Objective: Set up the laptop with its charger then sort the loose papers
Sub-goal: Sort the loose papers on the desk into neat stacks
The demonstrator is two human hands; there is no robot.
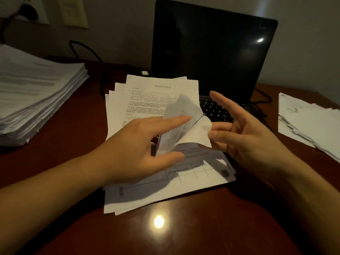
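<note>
The open laptop (211,52) stands at the back of the desk with a dark screen, and part of its keyboard (215,109) shows. Loose papers (147,94) lie fanned in front of it, over the keyboard's left half. On top lies a printed form (193,175) with a table. My left hand (143,144) holds a curled sheet (182,124) lifted off the pile, index finger over it and thumb below. My right hand (248,133) pinches the sheet's right edge, index finger pointing up. A black cable (261,102) runs along the laptop's right side.
A tall stack of printed paper (36,92) fills the left of the brown desk (165,232). A smaller untidy pile (309,122) lies at the right edge. Another black cable (84,50) loops from a plugged wall socket (27,11) towards the laptop.
</note>
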